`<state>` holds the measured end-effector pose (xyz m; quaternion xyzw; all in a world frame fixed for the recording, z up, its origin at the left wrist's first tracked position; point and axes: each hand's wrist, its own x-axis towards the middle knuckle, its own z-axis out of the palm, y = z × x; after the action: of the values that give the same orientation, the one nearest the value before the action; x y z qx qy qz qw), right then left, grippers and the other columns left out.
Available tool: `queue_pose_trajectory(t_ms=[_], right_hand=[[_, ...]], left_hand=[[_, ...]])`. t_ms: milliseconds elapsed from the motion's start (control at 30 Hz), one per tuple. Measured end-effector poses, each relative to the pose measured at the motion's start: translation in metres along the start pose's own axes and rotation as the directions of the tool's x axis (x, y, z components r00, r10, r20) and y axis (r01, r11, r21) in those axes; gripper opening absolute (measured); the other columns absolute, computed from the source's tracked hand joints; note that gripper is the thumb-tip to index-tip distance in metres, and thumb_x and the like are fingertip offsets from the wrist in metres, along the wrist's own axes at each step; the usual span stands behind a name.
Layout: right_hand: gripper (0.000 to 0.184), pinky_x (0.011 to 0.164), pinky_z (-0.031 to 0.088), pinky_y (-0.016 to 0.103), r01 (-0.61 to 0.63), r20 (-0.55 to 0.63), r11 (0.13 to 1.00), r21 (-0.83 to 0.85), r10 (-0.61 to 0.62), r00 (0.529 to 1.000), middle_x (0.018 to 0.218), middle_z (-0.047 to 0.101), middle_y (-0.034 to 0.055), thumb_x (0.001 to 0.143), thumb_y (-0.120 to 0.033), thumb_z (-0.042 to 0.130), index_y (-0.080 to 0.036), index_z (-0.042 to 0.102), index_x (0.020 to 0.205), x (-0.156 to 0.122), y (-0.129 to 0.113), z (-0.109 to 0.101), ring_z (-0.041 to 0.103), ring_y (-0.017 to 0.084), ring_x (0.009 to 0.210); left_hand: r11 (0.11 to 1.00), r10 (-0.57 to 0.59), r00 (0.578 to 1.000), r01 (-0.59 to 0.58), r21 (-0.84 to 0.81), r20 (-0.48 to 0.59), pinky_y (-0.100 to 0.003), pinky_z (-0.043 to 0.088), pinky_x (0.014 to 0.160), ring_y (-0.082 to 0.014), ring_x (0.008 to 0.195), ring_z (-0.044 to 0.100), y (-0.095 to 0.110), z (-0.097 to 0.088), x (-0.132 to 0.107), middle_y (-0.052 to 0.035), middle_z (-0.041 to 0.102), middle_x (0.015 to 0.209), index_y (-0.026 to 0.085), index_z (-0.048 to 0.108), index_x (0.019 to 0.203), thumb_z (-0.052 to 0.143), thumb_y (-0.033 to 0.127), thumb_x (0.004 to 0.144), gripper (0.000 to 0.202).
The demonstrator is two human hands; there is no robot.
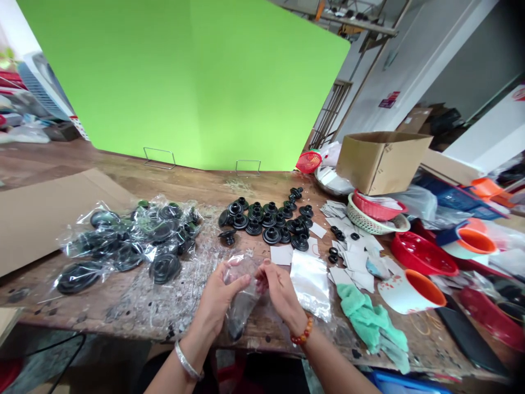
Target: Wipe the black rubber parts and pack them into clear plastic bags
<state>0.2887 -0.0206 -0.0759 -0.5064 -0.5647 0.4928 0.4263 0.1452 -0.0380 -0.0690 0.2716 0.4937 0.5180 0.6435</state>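
Between my hands is a clear plastic bag (241,303) with a dark piece (235,329) showing at its lower end. My left hand (219,295) grips the bag's left side, thumb across it. At the bag's other edge, my right hand (282,290) pinches the film with bent fingers. Just beyond lie several loose black round stepped parts (268,219), and one (227,236) sits apart from them. To the left is a pile of similar black parts in clear bags (127,238). Flat empty-looking clear bags (310,282) lie beside my right hand.
A green panel (192,82) stands across the back of the wooden table (205,186). White cards (356,262), small black rings (333,254), a green cloth (371,317), a white-orange cup (410,293), baskets (379,216) and a cardboard box (381,161) crowd the right. Cardboard (57,213) lies left.
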Motion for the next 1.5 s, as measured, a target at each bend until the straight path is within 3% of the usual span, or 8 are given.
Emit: queue_pose_trajectory(t_ms=[167, 400, 633, 800, 933, 1200, 1333, 1500], right_hand=[[0.033, 0.055, 0.040, 0.024, -0.026, 0.099, 0.998, 0.060, 0.020, 0.995, 0.068, 0.056, -0.0005, 0.080, -0.051, 0.059, -0.018, 0.062, 0.083, 0.003, 0.003, 0.001, 0.049, 0.013, 0.059], [0.042, 0.046, 0.031, 0.022, -0.132, 0.138, 0.976, 0.173, 0.108, 0.984, 0.050, 0.040, -0.0060, 0.084, -0.053, 0.053, -0.019, 0.046, 0.061, 0.007, -0.008, -0.017, 0.037, 0.009, 0.046], [0.025, 0.055, 0.040, 0.023, -0.054, 0.349, 0.997, 0.050, 0.033, 0.937, 0.067, 0.055, -0.0010, 0.083, -0.040, 0.059, -0.016, 0.067, 0.085, 0.008, -0.034, -0.040, 0.050, 0.010, 0.057], [0.020, 0.052, 0.035, 0.022, -0.030, 0.389, 0.994, -0.102, 0.068, 0.919, 0.062, 0.056, -0.0012, 0.081, -0.033, 0.060, -0.015, 0.068, 0.077, 0.005, -0.038, -0.037, 0.046, 0.010, 0.055], [0.024, 0.051, 0.030, 0.021, 0.060, 0.339, 0.978, -0.201, 0.012, 0.941, 0.057, 0.049, -0.0037, 0.081, -0.031, 0.061, -0.015, 0.060, 0.063, 0.005, -0.032, -0.030, 0.040, 0.009, 0.054], [0.022, 0.052, 0.035, 0.021, 0.081, 0.258, 0.983, -0.167, -0.036, 0.966, 0.072, 0.059, 0.0006, 0.086, -0.032, 0.055, -0.016, 0.067, 0.076, 0.009, -0.020, -0.023, 0.047, 0.009, 0.058], [0.026, 0.047, 0.033, 0.021, -0.072, 0.193, 0.996, -0.043, 0.079, 0.978, 0.066, 0.055, -0.0012, 0.086, -0.039, 0.054, -0.016, 0.064, 0.086, 0.012, -0.019, -0.024, 0.044, 0.009, 0.052], [0.019, 0.056, 0.036, 0.020, -0.096, 0.338, 0.995, -0.025, 0.099, 0.936, 0.069, 0.056, -0.0016, 0.077, -0.033, 0.067, -0.015, 0.063, 0.082, 0.009, -0.016, -0.023, 0.047, 0.010, 0.062]], left_hand=[[0.999, -0.005, 0.999, 0.008, -0.053, 0.052, -0.022, 0.048, 0.059, -0.0143, 0.061, 0.063, 0.002, 0.000, -0.001, -0.0009, 0.070, 0.069, 0.017, 0.062, 0.089, 0.082, 0.034, 0.061, 0.039], [0.975, -0.222, 0.961, 0.221, 0.026, 0.168, -0.020, 0.041, 0.045, -0.0124, 0.047, 0.056, 0.009, -0.018, 0.002, -0.0039, 0.063, 0.056, 0.012, 0.067, 0.068, 0.073, 0.048, 0.069, 0.037], [0.983, -0.120, 0.975, 0.143, -0.112, 0.187, -0.013, 0.029, 0.040, -0.0023, 0.040, 0.034, 0.008, -0.027, 0.008, 0.0075, 0.043, 0.052, 0.015, 0.065, 0.079, 0.076, 0.042, 0.069, 0.030], [0.997, -0.072, 0.942, 0.060, 0.045, 0.327, -0.016, 0.030, 0.042, -0.0039, 0.046, 0.040, 0.017, -0.021, -0.002, -0.0042, 0.063, 0.082, 0.017, 0.070, 0.102, 0.071, 0.049, 0.070, 0.045], [0.967, -0.095, 0.922, -0.005, 0.256, 0.375, -0.022, 0.041, 0.061, -0.0137, 0.065, 0.055, 0.018, -0.013, -0.002, -0.0046, 0.068, 0.077, 0.016, 0.073, 0.085, 0.080, 0.033, 0.061, 0.030], [0.757, 0.157, 0.953, -0.284, 0.588, 0.258, -0.022, 0.025, 0.050, -0.0102, 0.053, 0.035, 0.005, -0.017, 0.010, 0.0045, 0.041, 0.051, 0.015, 0.053, 0.055, 0.055, 0.045, 0.082, 0.040], [0.806, 0.124, 0.952, -0.262, 0.530, 0.280, -0.022, 0.029, 0.053, -0.0108, 0.055, 0.040, -0.001, -0.022, 0.014, 0.0042, 0.048, 0.055, 0.015, 0.056, 0.063, 0.060, 0.039, 0.079, 0.029], [0.907, 0.157, 0.949, -0.248, 0.339, 0.275, -0.024, 0.042, 0.071, -0.0155, 0.076, 0.057, 0.005, -0.023, 0.015, -0.0014, 0.066, 0.082, 0.018, 0.065, 0.095, 0.067, 0.032, 0.074, 0.025]])
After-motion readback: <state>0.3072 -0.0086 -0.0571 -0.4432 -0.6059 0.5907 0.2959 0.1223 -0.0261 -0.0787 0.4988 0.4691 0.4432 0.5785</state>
